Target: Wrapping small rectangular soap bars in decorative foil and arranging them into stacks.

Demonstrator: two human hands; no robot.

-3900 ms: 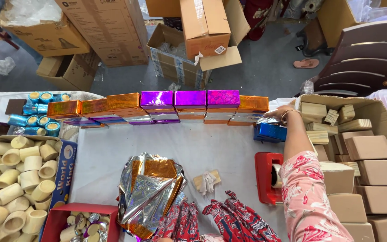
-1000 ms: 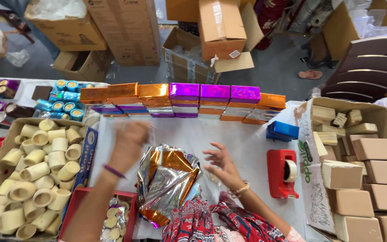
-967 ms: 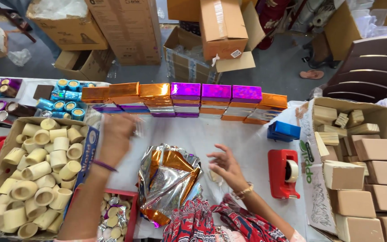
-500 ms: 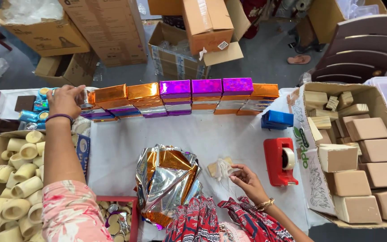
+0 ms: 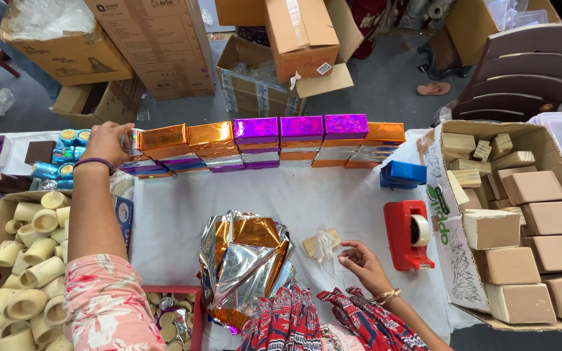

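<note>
- My left hand (image 5: pixel 107 142) gripped a foil-wrapped box (image 5: pixel 129 144) at the left end of the row of wrapped boxes (image 5: pixel 261 140).
- My right hand (image 5: pixel 361 259) rested loosely curled, holding nothing, just beside a small wooden block (image 5: pixel 321 242) near the red tape dispenser (image 5: pixel 408 234).

left arm outstretched, left hand (image 5: pixel 105 142) curled, right hand (image 5: pixel 361 261) low, half-curled

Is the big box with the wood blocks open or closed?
Open. The cardboard box on the right has no lid over it, so the pale wooden blocks inside show from above, packed close together.
</note>
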